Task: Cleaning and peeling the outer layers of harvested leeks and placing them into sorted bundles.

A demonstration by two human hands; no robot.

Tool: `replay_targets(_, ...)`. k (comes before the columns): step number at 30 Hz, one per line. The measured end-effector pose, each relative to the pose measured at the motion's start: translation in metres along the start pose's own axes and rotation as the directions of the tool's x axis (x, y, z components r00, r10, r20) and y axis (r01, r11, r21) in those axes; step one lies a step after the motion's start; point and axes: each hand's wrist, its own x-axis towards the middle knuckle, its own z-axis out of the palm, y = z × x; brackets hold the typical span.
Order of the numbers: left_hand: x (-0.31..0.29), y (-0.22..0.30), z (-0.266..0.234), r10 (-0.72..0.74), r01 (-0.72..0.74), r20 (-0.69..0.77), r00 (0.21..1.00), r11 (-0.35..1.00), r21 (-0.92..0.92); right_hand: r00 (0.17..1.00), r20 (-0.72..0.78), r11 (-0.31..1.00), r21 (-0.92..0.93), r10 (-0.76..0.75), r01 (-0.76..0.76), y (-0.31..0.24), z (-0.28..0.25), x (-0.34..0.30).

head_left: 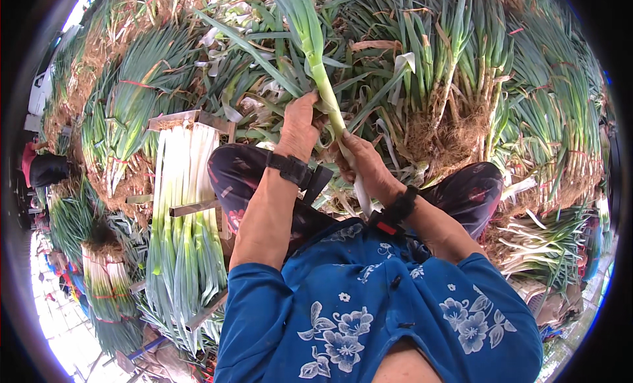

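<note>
A long green onion (334, 113) slants across my lap, its green leaves pointing away from me and its white end down near my shirt. My right hand (366, 162) is closed around the pale lower stalk. Farther up, my left hand (301, 127) is closed against the stalk's left side, where an outer leaf (254, 53) stands off to the left. Its fingertips are partly hidden behind the stalk. Left of my knee, trimmed green onions (178, 178) lie side by side in a wooden rack (191, 208), white ends away from me.
Loose leaves and peelings (247, 109) litter the ground ahead. Unpeeled bundles with rooty ends (455, 136) stand at the right, and tied bundles (135, 113) at the left. Peeled white-ended onions (537, 244) are piled at the lower right. Another person (43, 164) is at the far left.
</note>
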Motion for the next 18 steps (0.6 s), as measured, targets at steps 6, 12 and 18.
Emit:
replay_targets(6, -0.005, -0.028, -0.015, -0.304, 0.266, 0.233, 0.924, 0.947, 0.180, 0.985, -0.053, 0.975, -0.160, -0.164, 0.154, 0.001, -0.011, 0.001)
replay_targets(12, -0.039, -0.054, -0.063, -0.601, 0.404, 0.233, 0.765, 0.729, 0.552, 0.971, 0.016, 0.928, -0.291, -0.239, 0.233, -0.025, -0.021, 0.009)
replay_targets(18, -0.065, 0.004, -0.074, -0.250, 0.164, -0.032, 0.968, 0.526, 0.835, 0.949, -0.098, 0.881, -0.412, -0.298, 0.234, -0.025, -0.005, 0.023)
